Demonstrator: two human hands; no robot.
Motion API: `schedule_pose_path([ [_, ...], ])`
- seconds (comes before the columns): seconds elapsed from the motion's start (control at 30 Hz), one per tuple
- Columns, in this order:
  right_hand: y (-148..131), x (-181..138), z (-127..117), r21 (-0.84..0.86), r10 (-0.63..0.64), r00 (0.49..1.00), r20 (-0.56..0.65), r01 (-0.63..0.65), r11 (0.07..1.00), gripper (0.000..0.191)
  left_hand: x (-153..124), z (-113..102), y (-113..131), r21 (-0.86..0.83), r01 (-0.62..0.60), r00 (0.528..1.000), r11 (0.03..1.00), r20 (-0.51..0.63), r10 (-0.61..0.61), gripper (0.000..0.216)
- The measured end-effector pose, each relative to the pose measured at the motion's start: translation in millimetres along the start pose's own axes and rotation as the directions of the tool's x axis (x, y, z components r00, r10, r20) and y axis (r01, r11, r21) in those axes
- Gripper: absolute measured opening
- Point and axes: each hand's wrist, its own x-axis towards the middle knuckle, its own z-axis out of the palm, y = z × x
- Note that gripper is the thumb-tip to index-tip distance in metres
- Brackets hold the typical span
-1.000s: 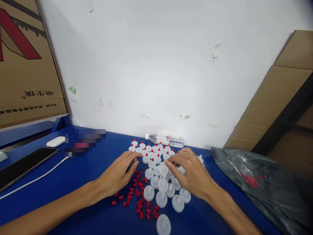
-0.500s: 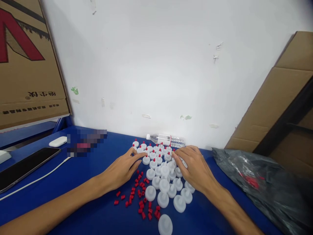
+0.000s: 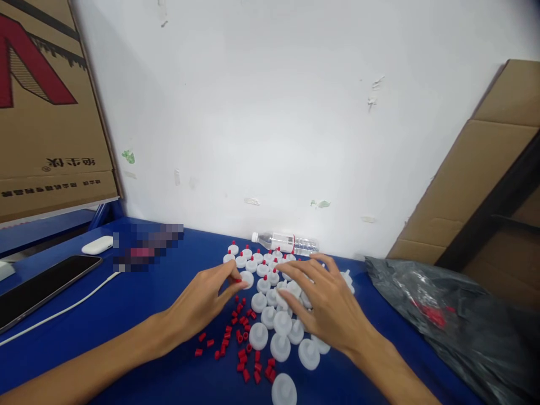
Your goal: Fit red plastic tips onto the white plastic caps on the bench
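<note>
My left hand (image 3: 202,306) has its grip pinched on a small red plug (image 3: 238,279), mid-counter (image 3: 139,304). My right hand (image 3: 327,306) rests, grip spread and empty, over the white caps (image 3: 280,323) alongside.

Two hands: left hand (image 3: 202,304), right hand (image 3: 333,309). Bare white caps (image 3: 258,336): about fifteen, some hidden under the right hand. Red-tipped caps (image 3: 252,264): about a dozen. Loose red plugs (image 3: 241,354): roughly thirty, too small to count exactly. One water bottle (image 3: 287,243), phone (image 3: 42,287), cable (image 3: 71,304), black bag (image 3: 442,320). Two cardboard boxes (image 3: 46,112).
</note>
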Motion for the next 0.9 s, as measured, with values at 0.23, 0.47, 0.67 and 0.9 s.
schedule_pose_path([
  [0.23, -38, 1, 15, 0.095, -0.193, 0.981, -0.003, 0.193, 0.977, 0.033, -19, 5, 17, 0.02, -0.456, 0.878, 0.89, -0.15, 0.454, 0.017],
  [0.47, -42, 4, 16, 0.08, -0.184, 0.98, -0.07, 0.19, 0.979, 0.012, -14, 8, 15, 0.188, -0.443, 0.89, 0.877, -0.028, 0.455, 0.03],
  [0.67, -30, 8, 8, -0.121, -0.298, 0.944, -0.14, 0.282, 0.952, 0.014, -18, 8, 21, 0.036, -0.311, 0.95, 0.95, -0.026, 0.312, 0.035],
  [0.9, 59, -13, -6, -0.14, 0.179, 0.978, -0.107, -0.193, 0.971, 0.012, -9, -9, 14, -0.019, -0.053, 0.995, 0.998, -0.083, 0.051, 0.041],
])
